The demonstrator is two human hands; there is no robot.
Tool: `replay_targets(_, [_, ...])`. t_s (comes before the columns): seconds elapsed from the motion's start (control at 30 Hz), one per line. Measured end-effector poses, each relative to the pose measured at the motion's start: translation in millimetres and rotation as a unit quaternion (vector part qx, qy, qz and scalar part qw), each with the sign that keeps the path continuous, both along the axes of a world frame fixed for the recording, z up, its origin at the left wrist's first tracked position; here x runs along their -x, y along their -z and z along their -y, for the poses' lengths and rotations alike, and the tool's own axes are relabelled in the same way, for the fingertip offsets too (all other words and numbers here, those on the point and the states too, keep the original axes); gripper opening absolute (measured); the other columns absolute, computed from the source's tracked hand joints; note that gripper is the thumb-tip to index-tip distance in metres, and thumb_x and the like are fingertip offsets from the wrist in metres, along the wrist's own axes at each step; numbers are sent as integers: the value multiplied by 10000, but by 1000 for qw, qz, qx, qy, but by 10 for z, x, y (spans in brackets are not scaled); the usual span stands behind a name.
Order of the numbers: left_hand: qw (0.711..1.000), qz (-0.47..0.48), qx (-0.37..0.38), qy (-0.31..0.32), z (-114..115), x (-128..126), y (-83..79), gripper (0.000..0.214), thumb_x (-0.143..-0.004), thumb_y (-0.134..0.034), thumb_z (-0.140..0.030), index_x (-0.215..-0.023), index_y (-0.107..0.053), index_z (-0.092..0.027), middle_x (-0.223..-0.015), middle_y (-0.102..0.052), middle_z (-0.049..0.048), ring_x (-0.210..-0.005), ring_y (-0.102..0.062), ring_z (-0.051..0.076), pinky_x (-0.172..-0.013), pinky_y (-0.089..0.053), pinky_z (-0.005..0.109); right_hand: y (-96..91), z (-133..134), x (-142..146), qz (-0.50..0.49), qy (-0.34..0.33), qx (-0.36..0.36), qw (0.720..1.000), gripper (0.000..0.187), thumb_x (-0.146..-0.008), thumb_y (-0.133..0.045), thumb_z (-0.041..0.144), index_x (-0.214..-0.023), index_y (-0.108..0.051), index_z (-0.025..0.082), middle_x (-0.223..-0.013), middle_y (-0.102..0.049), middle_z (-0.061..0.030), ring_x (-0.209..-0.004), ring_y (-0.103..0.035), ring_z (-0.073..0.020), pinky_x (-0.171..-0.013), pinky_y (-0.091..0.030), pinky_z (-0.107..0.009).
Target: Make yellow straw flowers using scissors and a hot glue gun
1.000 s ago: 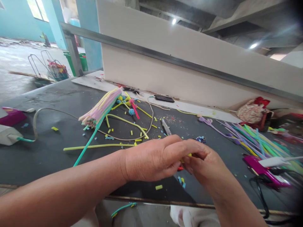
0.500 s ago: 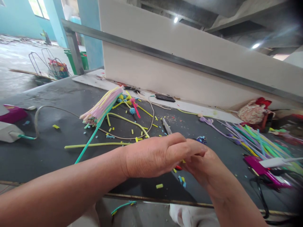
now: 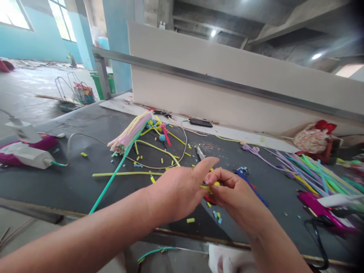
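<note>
My right hand (image 3: 231, 189) pinches a short piece of yellow pipe cleaner (image 3: 209, 186) between thumb and fingers. My left hand (image 3: 182, 193) meets it from the left, thumb raised, its lower fingers bent against the same piece; most of their tips are hidden. Beneath both hands lie pliers (image 3: 200, 152) with red handles, partly covered. Small cut yellow bits (image 3: 190, 220) and blue bits (image 3: 219, 220) lie scattered on the dark table (image 3: 136, 201) around them. A dark blue fuzzy piece (image 3: 243, 172) rests just beyond my right hand.
Left of centre lies a bundle of pink and yellow pipe cleaners (image 3: 129, 132) tied with green. More coloured stems (image 3: 315, 170) spread at right, near a purple power strip (image 3: 327, 212). White chargers (image 3: 31, 153) and cable stand left. A black phone (image 3: 200, 123) lies by the white partition (image 3: 227, 87).
My hands have moved apart slightly; the left thumb has lifted off the right hand, and the yellow piece now shows between them. The view has shifted, revealing more of the left side.
</note>
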State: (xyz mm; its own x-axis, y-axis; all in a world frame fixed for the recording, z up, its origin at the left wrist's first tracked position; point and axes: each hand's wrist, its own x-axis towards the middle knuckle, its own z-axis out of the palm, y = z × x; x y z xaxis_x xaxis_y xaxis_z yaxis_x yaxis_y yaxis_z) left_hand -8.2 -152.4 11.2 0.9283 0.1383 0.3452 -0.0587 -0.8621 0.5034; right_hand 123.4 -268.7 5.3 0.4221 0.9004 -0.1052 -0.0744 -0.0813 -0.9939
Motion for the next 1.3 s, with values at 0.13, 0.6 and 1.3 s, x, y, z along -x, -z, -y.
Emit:
replay_targets(0.13, [992,22,117,-37,49,63,178,575,-843,-435,-177,-1378,-229,-230,-772,-644,-3,-662,-613,149,-632,-466,261,13,-74,97,11,5,16,1000,153,-623,-688,199,-656,-541,173,-593,-485,46,-470,-376,-61,-445,-274,-204])
replay_targets(0.6, [963,62,261,5,-91,146,371,692,-746,-492,-90,-1379,-261,-248,-814,-641,-15,-699,-594,109,-686,-474,236,166,-189,157,20,1,41,999,166,-607,-711,240,-658,-566,177,-631,-528,21,-500,-416,-75,-436,-329,-190])
replay_targets(1.3, [948,122,293,0,-45,114,474,748,-700,-476,-25,-1381,-240,-224,-664,-518,-75,-577,-474,57,-582,-398,169,90,-149,181,85,-22,72,994,144,-636,-689,183,-707,-563,184,-649,-524,25,-544,-437,-82,-485,-352,-201])
